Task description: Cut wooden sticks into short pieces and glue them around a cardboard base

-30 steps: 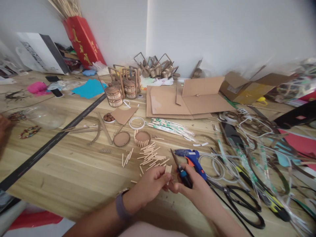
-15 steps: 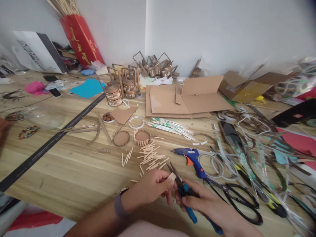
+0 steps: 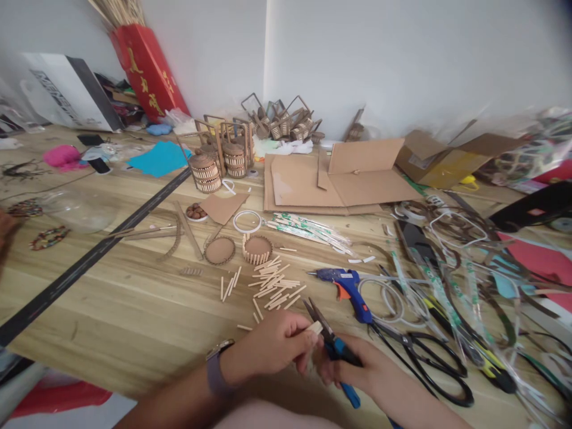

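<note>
Sticks (image 3: 315, 327) are being pinched by my left hand (image 3: 283, 342); my right hand (image 3: 357, 360) is clasping pliers (image 3: 344, 351). I'm seemingly aligning a cut, the next squeeze needing steadiness.

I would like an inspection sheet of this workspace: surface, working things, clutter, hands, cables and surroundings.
Surface: wooden table, crossed by a black strip at left.
Working things: loose pile of short wooden sticks; round cardboard base partly edged with upright sticks.
Clutter: blue glue gun, black-handled scissors and tangled strips at right.
Hands: left hand pinches sticks; right hand holds blue-handled pliers beside them.
Cables: black cable near the scissors.
Surroundings: pale wall; red bag at back left.
</note>
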### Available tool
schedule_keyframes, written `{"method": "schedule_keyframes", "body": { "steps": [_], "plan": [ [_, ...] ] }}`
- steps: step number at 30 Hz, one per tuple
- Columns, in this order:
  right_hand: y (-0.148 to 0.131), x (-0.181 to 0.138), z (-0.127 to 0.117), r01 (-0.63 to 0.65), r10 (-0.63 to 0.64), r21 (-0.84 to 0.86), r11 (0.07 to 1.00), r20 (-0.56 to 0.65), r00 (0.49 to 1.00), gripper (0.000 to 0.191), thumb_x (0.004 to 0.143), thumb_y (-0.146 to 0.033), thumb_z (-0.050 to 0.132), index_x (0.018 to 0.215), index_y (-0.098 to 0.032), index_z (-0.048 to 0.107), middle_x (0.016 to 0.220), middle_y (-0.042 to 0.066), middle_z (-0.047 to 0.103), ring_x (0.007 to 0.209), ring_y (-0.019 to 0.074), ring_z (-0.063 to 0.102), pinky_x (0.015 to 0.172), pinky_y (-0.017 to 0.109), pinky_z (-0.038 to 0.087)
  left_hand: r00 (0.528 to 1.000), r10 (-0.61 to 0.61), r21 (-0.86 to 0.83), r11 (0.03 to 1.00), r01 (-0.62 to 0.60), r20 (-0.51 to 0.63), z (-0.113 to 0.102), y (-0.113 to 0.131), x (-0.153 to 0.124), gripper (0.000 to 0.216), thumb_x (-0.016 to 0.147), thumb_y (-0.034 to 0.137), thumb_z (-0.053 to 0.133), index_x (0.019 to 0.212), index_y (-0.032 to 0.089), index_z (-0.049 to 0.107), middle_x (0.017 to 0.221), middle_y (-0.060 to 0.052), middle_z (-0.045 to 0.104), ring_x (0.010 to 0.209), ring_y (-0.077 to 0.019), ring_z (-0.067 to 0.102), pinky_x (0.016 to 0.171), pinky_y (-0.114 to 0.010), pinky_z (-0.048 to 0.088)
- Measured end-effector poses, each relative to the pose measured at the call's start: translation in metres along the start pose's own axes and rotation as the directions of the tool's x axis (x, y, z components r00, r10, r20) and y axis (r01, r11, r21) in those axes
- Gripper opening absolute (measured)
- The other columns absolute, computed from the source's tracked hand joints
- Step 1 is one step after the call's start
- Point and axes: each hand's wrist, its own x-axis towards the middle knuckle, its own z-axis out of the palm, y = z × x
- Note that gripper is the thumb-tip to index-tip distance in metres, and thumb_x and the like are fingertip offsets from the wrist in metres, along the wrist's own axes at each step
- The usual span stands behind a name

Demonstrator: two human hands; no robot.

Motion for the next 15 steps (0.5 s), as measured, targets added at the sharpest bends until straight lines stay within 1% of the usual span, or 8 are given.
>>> {"method": "schedule_keyframes", "body": {
  "steps": [2, 5, 8, 11, 13, 15],
  "plan": [
    [0.0016, 0.0007, 0.0022, -0.030, 0.030, 0.004, 1.000, -0.022, 0.999, 0.014, 0.073, -0.033, 0.059, 0.072, -0.020, 0.059, 0.063, -0.003, 0.054, 0.062, 0.0148, 0.050, 0.059, 0.024, 0.040, 1.000, -0.015, 0.008, 1.000, 0.015, -0.005, 0.0013, -0.0022, 0.0002, 0.042, 0.089, 0.050, 0.044, 0.067, 0.017, 0.055, 0.056, 0.001, 0.056, 0.050, -0.0106, 0.045, 0.051, -0.021, 0.033],
    [0.0037, 0.0008, 0.0052, -0.041, 0.040, -0.003, 0.999, -0.049, 0.998, 0.030, 0.076, -0.051, 0.061, 0.076, -0.021, 0.057, 0.058, -0.005, 0.045, 0.056, 0.0135, 0.042, 0.053, 0.024, 0.034, 1.000, -0.014, 0.017, 1.000, 0.014, -0.013, 0.0029, -0.0009, -0.0001, 0.042, 0.090, 0.051, 0.044, 0.066, 0.017, 0.055, 0.056, 0.001, 0.056, 0.050, -0.0104, 0.044, 0.051, -0.021, 0.033],
    [0.0053, 0.0005, 0.0067, -0.019, 0.016, -0.037, 0.999, -0.065, 0.998, 0.044, 0.077, -0.065, 0.059, 0.077, -0.020, 0.060, 0.056, -0.005, 0.043, 0.054, 0.0130, 0.040, 0.051, 0.025, 0.031, 1.000, -0.007, 0.014, 1.000, 0.008, -0.016, 0.0039, 0.0025, -0.0008, 0.042, 0.090, 0.050, 0.044, 0.064, 0.017, 0.053, 0.056, 0.001, 0.056, 0.049, -0.0102, 0.044, 0.053, -0.021, 0.035],
    [0.0063, 0.0015, 0.0080, 0.004, -0.008, -0.050, 0.999, -0.077, 0.997, 0.049, 0.078, -0.069, 0.055, 0.075, -0.020, 0.060, 0.055, -0.005, 0.040, 0.052, 0.0123, 0.036, 0.049, 0.025, 0.029, 1.000, -0.009, -0.004, 1.000, 0.009, -0.014, 0.0042, 0.0051, -0.0014, 0.040, 0.090, 0.049, 0.044, 0.066, 0.018, 0.052, 0.056, 0.001, 0.056, 0.049, -0.0106, 0.045, 0.053, -0.022, 0.036],
    [0.0060, 0.0028, 0.0090, 0.021, -0.025, -0.042, 0.999, -0.110, 0.994, 0.050, 0.080, -0.070, 0.052, 0.074, -0.021, 0.060, 0.053, -0.006, 0.036, 0.049, 0.0121, 0.033, 0.046, 0.025, 0.027, 1.000, 0.006, 0.005, 1.000, -0.006, -0.030, 0.0036, 0.0063, -0.0015, 0.039, 0.090, 0.048, 0.043, 0.066, 0.018, 0.052, 0.056, 0.001, 0.056, 0.051, -0.0113, 0.047, 0.055, -0.022, 0.037],
    [0.0047, 0.0040, 0.0090, 0.038, -0.044, -0.048, 0.998, -0.139, 0.989, 0.050, 0.082, -0.070, 0.050, 0.074, -0.022, 0.061, 0.052, -0.006, 0.035, 0.047, 0.0124, 0.033, 0.044, 0.025, 0.028, 0.999, 0.012, 0.020, 1.000, -0.011, -0.043, 0.0022, 0.0073, -0.0013, 0.038, 0.091, 0.047, 0.043, 0.068, 0.018, 0.053, 0.056, 0.001, 0.056, 0.053, -0.0121, 0.049, 0.056, -0.022, 0.037]
  ]
}}
